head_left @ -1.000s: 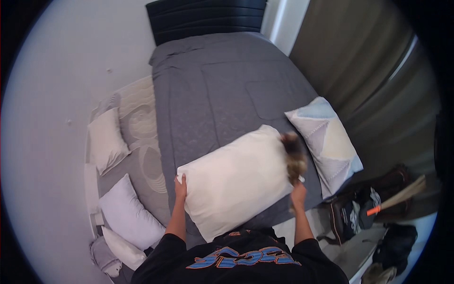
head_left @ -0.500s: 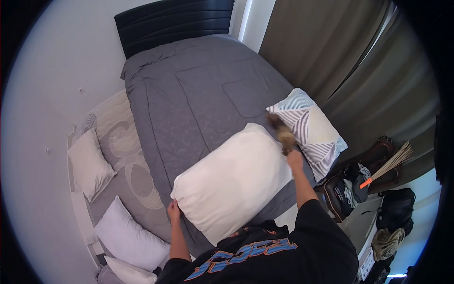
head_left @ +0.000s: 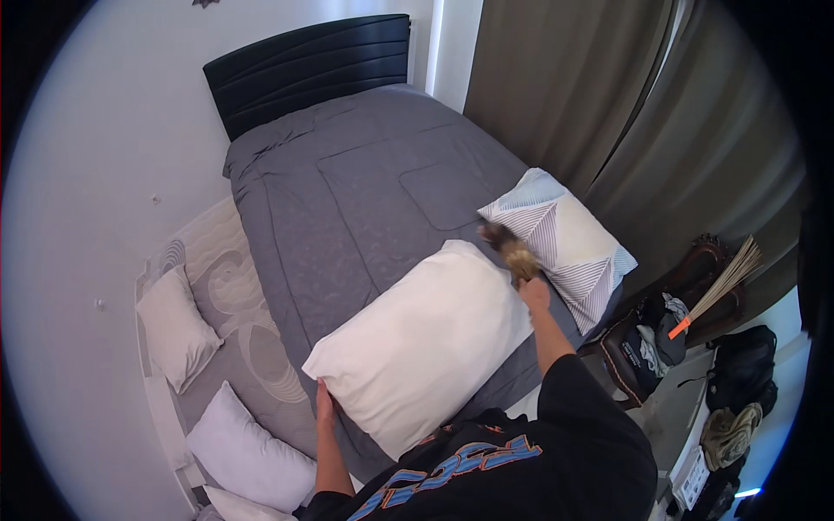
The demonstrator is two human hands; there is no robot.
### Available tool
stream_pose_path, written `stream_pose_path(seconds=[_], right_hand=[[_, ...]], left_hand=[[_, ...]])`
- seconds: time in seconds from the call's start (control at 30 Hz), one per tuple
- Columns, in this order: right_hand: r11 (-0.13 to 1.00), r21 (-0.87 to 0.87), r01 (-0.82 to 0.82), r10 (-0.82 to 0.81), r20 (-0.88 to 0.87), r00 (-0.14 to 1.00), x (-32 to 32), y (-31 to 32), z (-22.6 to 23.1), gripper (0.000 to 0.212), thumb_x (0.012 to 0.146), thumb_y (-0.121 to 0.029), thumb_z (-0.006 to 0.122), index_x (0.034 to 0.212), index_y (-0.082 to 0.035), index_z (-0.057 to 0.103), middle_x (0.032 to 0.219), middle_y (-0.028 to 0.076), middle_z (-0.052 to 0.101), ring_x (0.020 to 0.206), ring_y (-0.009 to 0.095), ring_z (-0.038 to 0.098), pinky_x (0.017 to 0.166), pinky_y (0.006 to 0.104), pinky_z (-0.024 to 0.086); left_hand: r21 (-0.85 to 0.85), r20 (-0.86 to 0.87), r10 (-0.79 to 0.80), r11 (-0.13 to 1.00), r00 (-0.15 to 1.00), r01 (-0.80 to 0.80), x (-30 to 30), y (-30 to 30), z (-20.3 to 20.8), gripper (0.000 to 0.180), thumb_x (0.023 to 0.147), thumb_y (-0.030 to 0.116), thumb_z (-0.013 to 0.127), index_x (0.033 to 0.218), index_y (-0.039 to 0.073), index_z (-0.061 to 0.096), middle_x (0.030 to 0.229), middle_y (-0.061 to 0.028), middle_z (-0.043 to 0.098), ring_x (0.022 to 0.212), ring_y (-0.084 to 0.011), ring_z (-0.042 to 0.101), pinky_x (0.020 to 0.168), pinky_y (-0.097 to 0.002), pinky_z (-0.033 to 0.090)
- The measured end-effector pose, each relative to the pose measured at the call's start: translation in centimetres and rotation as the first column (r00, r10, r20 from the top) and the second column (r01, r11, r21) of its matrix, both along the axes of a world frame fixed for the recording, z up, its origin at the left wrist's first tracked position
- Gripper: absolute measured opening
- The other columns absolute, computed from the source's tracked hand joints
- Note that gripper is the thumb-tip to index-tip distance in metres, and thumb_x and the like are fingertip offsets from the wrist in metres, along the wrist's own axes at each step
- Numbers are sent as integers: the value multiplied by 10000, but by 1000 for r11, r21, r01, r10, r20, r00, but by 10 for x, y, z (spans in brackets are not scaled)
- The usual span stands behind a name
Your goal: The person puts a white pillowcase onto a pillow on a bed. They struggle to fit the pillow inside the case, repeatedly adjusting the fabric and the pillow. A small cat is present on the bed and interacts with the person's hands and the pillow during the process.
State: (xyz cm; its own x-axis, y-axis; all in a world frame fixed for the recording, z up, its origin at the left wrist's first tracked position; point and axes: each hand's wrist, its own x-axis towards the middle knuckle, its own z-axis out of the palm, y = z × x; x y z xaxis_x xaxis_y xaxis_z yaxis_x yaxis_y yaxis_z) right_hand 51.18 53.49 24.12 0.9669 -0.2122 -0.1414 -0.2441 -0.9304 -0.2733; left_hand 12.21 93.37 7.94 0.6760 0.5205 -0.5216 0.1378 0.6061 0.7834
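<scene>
A large white pillow (head_left: 426,339) lies across the near part of a bed with a grey cover (head_left: 339,200). My left hand (head_left: 324,405) is at its near left corner, fingers closed on the edge. Held in my right hand (head_left: 535,297) is a brown, fluffy feather duster (head_left: 516,257), smeared by motion, just past the white pillow's right end. Its dark tip reaches the left side of a patterned pillow (head_left: 569,239) with triangles and stripes.
A bare mattress (head_left: 248,304) stands lower on the left, with white pillows (head_left: 252,451) on it. Brown curtains (head_left: 565,87) hang on the right. There, a carved chair (head_left: 621,356) holds clothes, a stick broom (head_left: 725,282) and, nearby, a black backpack (head_left: 741,369).
The view has shifted slightly. The duster stays in my right hand between the two pillows, its tip still blurred. My left hand keeps to the white pillow's corner.
</scene>
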Motion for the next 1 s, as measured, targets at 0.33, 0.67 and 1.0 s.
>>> stream_pose_path(seconds=[0.33, 0.67, 1.0], right_hand=[[944, 330, -21, 25, -7, 1000, -19, 20, -67, 338, 778, -178, 637, 1047, 21, 588, 1083, 230, 614, 1007, 384, 589, 853, 436, 478], [358, 933, 41, -91, -9, 996, -13, -19, -58, 383, 819, -207, 674, 1113, 21, 584, 1013, 100, 645, 919, 205, 591, 822, 306, 438], [654, 715, -246, 211, 140, 967, -98, -44, -56, 429, 931, -432, 483, 848, -20, 571, 605, 129, 555, 464, 259, 528, 456, 407, 418]], left_hand=[[88, 153, 363, 921, 919, -378, 69, -38, 123, 466, 743, -4, 577, 1202, -39, 501, 1134, -138, 592, 1004, -254, 590, 871, -362, 482], [271, 760, -103, 948, 642, -168, 6, -42, 231, 167, 835, 215, 584, 781, 73, 515, 869, -86, 595, 883, -275, 571, 968, -433, 400], [108, -329, -19, 992, 944, 58, 1, -192, 88, 781, 818, 476, 613, 1451, 230, 229, 1504, -108, 205, 1315, -399, 271, 1031, -570, 241]])
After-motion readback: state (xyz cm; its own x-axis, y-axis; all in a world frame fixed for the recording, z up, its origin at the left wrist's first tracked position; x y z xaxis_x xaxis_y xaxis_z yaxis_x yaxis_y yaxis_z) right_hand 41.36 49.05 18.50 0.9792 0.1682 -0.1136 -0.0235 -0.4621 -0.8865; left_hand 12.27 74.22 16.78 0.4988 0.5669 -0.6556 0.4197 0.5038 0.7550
